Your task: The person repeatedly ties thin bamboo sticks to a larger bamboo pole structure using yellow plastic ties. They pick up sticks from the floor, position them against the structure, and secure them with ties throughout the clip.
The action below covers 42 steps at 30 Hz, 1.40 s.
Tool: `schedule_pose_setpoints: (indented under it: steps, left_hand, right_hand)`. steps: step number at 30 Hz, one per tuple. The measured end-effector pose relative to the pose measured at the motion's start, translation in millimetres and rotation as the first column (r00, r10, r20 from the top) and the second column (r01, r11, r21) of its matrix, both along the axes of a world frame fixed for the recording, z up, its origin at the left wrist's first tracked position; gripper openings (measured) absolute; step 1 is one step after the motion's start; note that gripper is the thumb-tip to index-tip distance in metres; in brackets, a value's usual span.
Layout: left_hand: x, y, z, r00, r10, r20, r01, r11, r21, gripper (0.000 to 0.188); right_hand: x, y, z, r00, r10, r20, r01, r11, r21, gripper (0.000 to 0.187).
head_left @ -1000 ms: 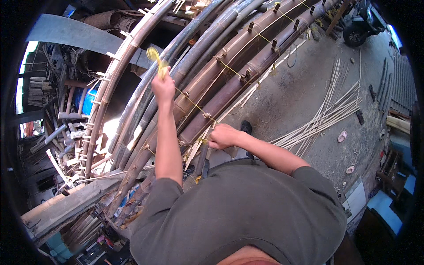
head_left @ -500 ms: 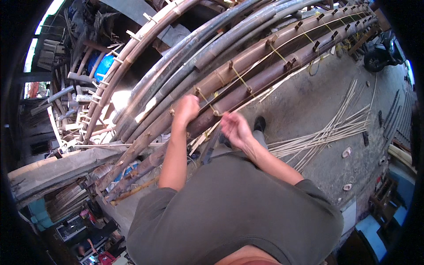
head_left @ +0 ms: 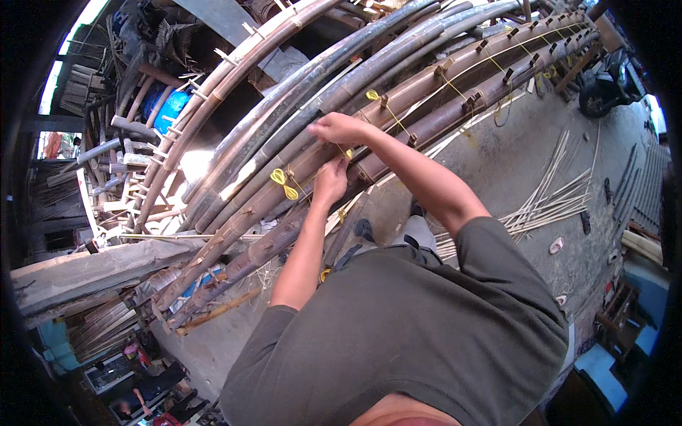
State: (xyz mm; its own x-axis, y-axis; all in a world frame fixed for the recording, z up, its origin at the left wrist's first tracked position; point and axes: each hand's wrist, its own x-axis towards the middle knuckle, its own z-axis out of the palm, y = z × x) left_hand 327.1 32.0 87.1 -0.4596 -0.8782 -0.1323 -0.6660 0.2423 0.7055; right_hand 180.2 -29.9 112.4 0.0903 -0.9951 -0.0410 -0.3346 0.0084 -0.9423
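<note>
Two long brown bamboo poles run side by side from lower left to upper right: a far pole [head_left: 410, 85] and a darker near pole [head_left: 428, 133]. Short pegs stick out of both, and yellow cord [head_left: 452, 86] spans between them. My left hand [head_left: 332, 180] is closed over the gap between the poles, a bit of yellow cord at its fingertips. Just beyond it, my right hand [head_left: 339, 130] is closed above the far pole; whatever it grips is hidden. A looped yellow cord bundle [head_left: 284, 183] hangs at the far pole, left of my hands.
More curved poles [head_left: 284, 106] lie beyond, and a pegged bamboo frame [head_left: 186, 117] arches at the left near a blue drum [head_left: 170, 113]. Thin bamboo strips [head_left: 547, 195] lie on the concrete floor at right. A black wheel [head_left: 600, 97] stands at the far right.
My right hand has gone up and left, from beside the near pole to above the far pole. My left hand has come down toward the gap. The looped cord bundle now shows.
</note>
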Motion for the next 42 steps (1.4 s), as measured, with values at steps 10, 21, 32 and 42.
schedule_pose_setpoints:
  steps: [10, 21, 32, 42]
  left_hand:
    - [-5, 4, 11, 0.968, 0.039, -0.246, -0.061, 0.995, -0.082, 0.031]
    - [-34, -137, -19, 0.962, 0.224, 0.156, -0.161, 0.927, -0.338, 0.028]
    - [130, -51, 39, 0.953, 0.068, 0.296, -0.014, 0.983, -0.181, 0.03]
    - [168, 24, -73, 0.944, -0.215, -0.249, 0.108, 0.918, -0.383, 0.038]
  right_hand:
    - [0, 192, -49, 0.974, 0.224, 0.044, -0.225, 0.974, 0.001, 0.044]
    - [-98, 254, -101, 0.902, -0.384, 0.198, 0.28, 0.868, 0.41, 0.026]
    - [103, 216, -53, 0.848, -0.051, 0.528, -0.202, 0.889, 0.411, 0.029]
    - [208, 88, 19, 0.948, -0.153, 0.279, 0.193, 0.974, -0.121, 0.036]
